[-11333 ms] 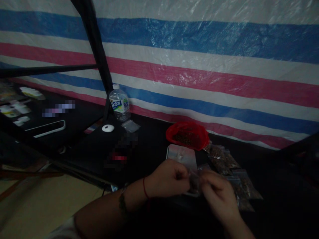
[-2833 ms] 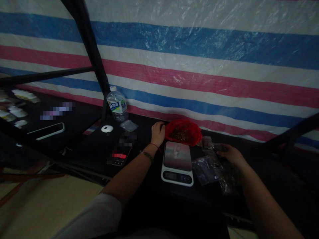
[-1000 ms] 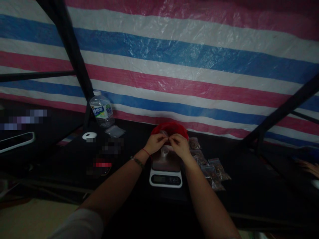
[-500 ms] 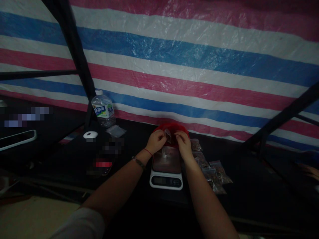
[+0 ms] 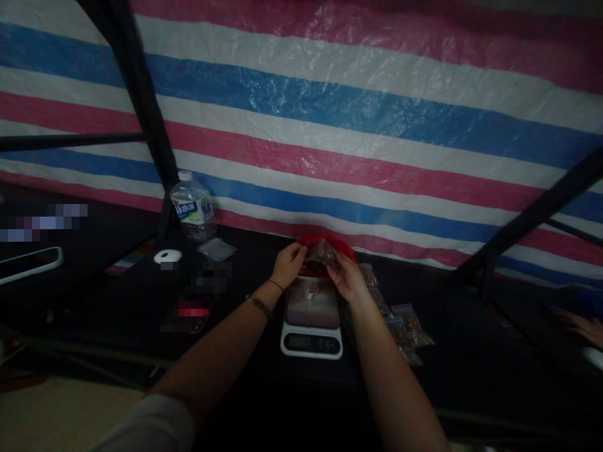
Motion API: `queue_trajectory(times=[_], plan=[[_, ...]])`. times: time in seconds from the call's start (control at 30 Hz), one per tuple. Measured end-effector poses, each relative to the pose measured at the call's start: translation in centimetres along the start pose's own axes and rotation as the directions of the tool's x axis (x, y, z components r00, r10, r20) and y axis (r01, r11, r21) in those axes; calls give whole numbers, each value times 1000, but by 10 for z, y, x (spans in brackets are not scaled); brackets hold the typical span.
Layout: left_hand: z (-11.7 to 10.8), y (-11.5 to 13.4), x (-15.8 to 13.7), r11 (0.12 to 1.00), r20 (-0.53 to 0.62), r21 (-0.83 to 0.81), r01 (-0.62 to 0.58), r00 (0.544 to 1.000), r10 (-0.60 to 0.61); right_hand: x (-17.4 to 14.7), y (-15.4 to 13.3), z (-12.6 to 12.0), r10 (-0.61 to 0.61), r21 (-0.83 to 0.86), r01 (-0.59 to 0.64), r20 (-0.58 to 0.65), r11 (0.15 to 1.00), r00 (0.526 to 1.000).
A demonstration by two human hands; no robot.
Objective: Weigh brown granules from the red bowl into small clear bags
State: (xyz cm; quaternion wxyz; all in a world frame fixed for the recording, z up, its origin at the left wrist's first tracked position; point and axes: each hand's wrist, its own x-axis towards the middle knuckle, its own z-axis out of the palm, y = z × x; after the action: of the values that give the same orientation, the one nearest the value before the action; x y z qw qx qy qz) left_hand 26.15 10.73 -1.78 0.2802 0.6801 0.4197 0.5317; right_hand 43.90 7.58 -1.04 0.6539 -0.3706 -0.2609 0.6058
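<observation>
Okay, left hand [image 5: 289, 262] and right hand [image 5: 347, 275] are both grasping a small clear plastic bag of brown bits [image 5: 323, 253], which is sitting between them, long axis unclear, over a red bowl-shaped container [image 5: 343, 243] just beyond a white rectangular scale [image 5: 313, 312].

So the tarp [image 5: 330, 119] up top is all wide stripes: blue, whitish and pinkish red. Surface [image 5: 471, 333] is plain black. Mid-frame, the container [image 5: 343, 245] is red, the bag [image 5: 323, 251] see-through with brownish bits, and the scale [image 5: 311, 333] white with a greyish plate [image 5: 313, 311]. Bottle [image 5: 194, 206] left of centre is clear, label [image 5: 189, 212] blue, white and green.
</observation>
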Motion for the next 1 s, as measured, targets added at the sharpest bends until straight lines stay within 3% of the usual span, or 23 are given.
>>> queue_trajectory(times=[0.13,0.23,0.37,0.43,0.53,0.8,0.9,1.0], plan=[[-8,-7,-1,962,40,215,-169,986,164,3,5,-2,-177,-88,173,-30,981,984],[-11,-12,-2,909,151,315,-273,960,236,7,11,-6,-349,-335,341,38,878,936],[-9,-17,-2,875,214,364,-319,943,255,12,14,-12,-550,-727,483,173,489,817],[-8,-18,-3,860,232,379,-341,935,268,11,13,-12,-582,-811,497,253,308,773],[-6,-18,-4,840,253,423,-341,934,252,8,11,-11,-594,-819,554,372,151,713],[-5,-15,-5,797,269,537,-278,951,151,1,13,-6,-485,-751,655,542,88,686],[-5,-16,-4,776,254,578,-251,960,121,3,13,-6,-526,-789,610,489,72,696],[-6,-16,-3,766,227,600,-230,967,112,5,11,-9,-530,-853,515,398,87,749]])
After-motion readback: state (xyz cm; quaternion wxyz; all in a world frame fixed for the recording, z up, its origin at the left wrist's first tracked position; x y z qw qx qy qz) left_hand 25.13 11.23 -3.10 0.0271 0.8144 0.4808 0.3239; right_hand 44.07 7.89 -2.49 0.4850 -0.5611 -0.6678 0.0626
